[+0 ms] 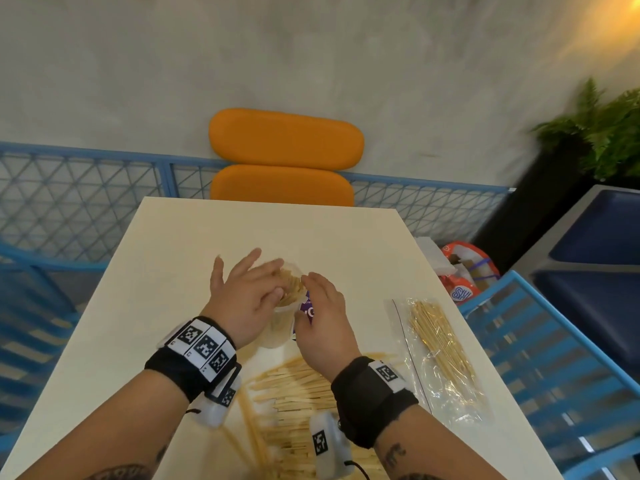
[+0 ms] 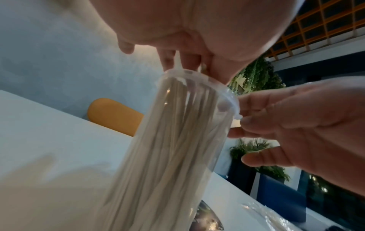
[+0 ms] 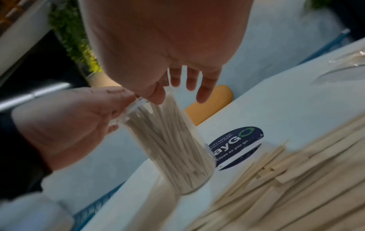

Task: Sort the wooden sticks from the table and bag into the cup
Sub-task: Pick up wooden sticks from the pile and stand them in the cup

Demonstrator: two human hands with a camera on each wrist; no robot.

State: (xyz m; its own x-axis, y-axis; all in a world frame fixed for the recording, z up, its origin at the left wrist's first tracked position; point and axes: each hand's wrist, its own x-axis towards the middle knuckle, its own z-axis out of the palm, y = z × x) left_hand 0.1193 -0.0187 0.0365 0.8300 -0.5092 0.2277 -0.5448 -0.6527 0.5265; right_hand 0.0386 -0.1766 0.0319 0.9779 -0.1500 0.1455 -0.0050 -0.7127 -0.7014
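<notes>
A clear plastic cup [image 1: 280, 329] [image 2: 177, 140] [image 3: 173, 148] stands mid-table, packed with thin wooden sticks [image 1: 289, 285]. My left hand [image 1: 273, 278] [image 2: 189, 68] [image 3: 122, 109] grips the cup at its rim, thumb on the near side and fingers over the stick tops. My right hand [image 1: 306, 296] [image 2: 245, 132] [image 3: 181, 89] is beside the rim on the right, fingers straight and spread, fingertips touching the rim and sticks. A pile of flat wooden sticks [image 1: 294, 403] [image 3: 286, 179] lies near me. A clear bag [image 1: 440, 348] with thin skewers lies to the right.
A dark round sticker [image 3: 237, 146] is on the white table [image 1: 173, 271] beside the cup. An orange chair [image 1: 284, 161] stands at the far edge and a blue chair [image 1: 554, 375] at the right. A plastic shopping bag [image 1: 464, 271] sits beyond the right edge.
</notes>
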